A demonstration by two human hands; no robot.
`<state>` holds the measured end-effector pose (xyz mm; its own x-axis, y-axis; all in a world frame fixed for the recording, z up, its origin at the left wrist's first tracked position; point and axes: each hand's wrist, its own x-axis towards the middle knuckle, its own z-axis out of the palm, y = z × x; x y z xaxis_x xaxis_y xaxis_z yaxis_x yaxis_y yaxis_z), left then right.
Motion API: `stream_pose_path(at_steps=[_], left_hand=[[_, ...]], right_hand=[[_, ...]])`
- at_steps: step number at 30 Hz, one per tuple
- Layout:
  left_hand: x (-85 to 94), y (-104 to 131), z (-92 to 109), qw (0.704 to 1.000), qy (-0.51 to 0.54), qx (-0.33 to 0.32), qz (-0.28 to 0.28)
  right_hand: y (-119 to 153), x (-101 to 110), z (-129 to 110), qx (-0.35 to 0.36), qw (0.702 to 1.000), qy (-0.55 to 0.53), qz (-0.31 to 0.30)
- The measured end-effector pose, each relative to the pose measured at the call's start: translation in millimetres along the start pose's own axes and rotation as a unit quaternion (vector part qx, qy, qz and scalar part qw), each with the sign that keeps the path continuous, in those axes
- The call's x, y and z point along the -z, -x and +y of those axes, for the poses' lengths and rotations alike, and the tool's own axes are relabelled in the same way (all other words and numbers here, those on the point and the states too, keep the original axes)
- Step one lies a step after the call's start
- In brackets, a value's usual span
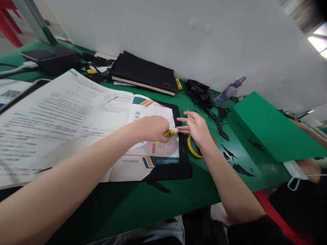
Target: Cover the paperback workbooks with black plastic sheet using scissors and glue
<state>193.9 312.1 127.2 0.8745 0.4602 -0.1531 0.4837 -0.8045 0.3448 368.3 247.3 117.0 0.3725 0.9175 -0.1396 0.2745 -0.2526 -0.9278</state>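
Observation:
My left hand (155, 128) is wrapped round a small yellow glue tube (171, 132) whose white end points right, at the edge of an open book. Under it lies the book's printed cover page (163, 112), with black fabric (170, 171) folded in along its top, right and bottom edges. My right hand (195, 127) has its fingers stretched out towards the black edge, near the tube's tip, and holds nothing. Beneath that hand lies a pair of scissors with yellow handles (194, 148), partly hidden. The book's text pages (66, 119) spread out to the left.
A black-covered book (145, 71) lies at the back beside another yellow tube (178, 84). Black fabric scraps (222, 131) litter the green table. A purple bottle (231, 90) is by the white partition. At right, a green board (276, 129) stands near another person's arm.

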Motion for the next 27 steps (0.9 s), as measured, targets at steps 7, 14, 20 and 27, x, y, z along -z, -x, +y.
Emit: stream_pose_path(at_steps=[7,14,20,27], left_hand=[[1.7,1.6,1.7,1.000,0.002,0.000,-0.010],[4.4,2.4,5.9,1.000,-0.007,0.003,-0.021],[5.4,2.4,7.2,0.999,-0.018,0.004,-0.031],[7.1,4.7,9.4,0.999,-0.021,0.024,-0.042]], right_hand=[[0.6,-1.6,0.2,-0.001,1.000,-0.006,0.004],[2.4,-2.6,-2.7,-0.006,1.000,0.002,0.005],[1.3,-4.2,0.5,0.001,1.000,0.015,-0.002],[0.2,5.8,3.4,0.031,0.998,0.060,0.001]])
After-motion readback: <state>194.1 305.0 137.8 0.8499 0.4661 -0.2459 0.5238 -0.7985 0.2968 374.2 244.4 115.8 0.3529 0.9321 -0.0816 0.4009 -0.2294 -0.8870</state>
